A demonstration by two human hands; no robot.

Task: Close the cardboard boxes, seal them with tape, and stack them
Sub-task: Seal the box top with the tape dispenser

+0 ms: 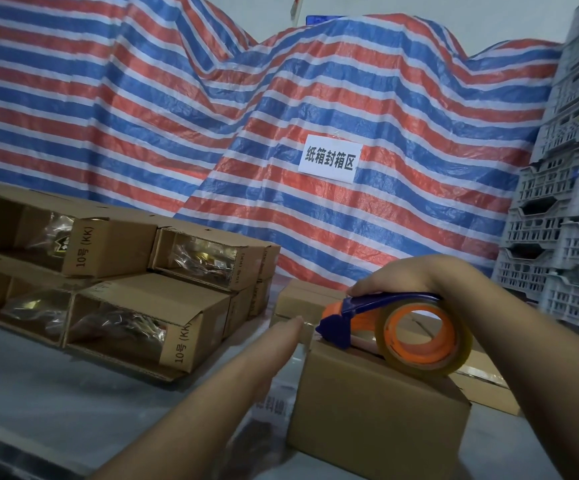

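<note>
On the grey table [39, 403], front right: closed box [378, 420], dispenser nose at its far top edge.
Right hand [416, 275]: wrapped over tape dispenser [395, 327].
Left hand [274, 344]: fingers straight, beside box's left edge, blurred.
Open room: bare strip between box and open boxes [125, 271] at left.
Hidden: boxes behind, mostly covered; crates [565, 202] cut off right.

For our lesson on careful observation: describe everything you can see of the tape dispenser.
The tape dispenser has a dark blue plastic frame with a pointed nose, an orange hub and a roll of clear tape. It lies on top of the closed cardboard box, nose at the far edge. The right hand grips its top; the left hand, open, reaches beside the box.
</note>
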